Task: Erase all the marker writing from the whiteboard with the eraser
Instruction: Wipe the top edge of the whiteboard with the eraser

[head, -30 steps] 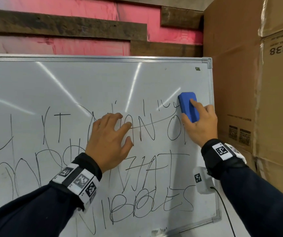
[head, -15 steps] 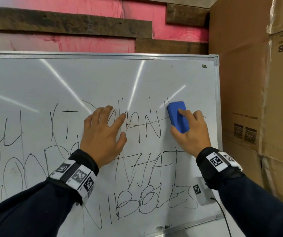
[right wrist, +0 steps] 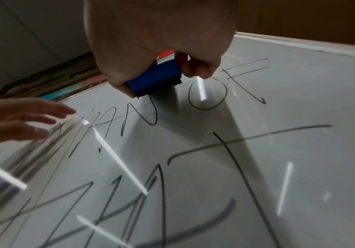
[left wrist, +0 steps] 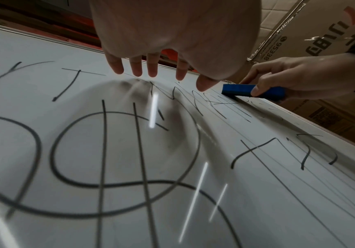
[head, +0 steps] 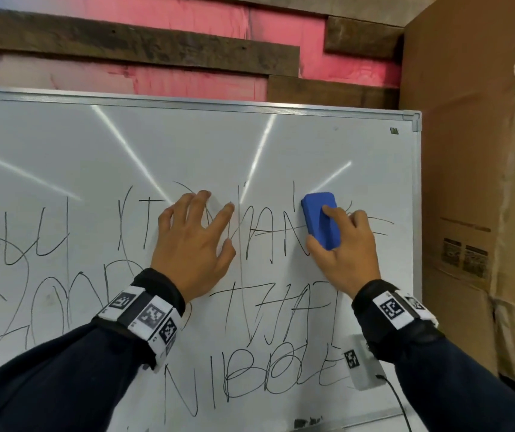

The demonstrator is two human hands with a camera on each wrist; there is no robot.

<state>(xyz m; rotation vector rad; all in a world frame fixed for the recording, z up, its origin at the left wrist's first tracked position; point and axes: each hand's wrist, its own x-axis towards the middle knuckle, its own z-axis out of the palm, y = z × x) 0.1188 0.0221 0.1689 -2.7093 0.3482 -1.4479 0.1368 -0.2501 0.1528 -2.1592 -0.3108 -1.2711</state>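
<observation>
Leftward since earlier, right hand (head: 343, 244) grips eraser (head: 321, 220) on scribbled whiteboard (head: 187, 145); left hand (head: 192, 244) spread flat.

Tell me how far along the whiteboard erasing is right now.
Barely started. The right hand grips the blue eraser against the top row of writing; the left hand braces the whiteboard. Nearly all the marker writing remains, every row.

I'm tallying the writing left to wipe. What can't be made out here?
- Head view: strokes under the left hand and under the eraser in the right hand.
- Head view: whiteboard cut off left and below.
- Right wrist view: near letters blurred.
</observation>
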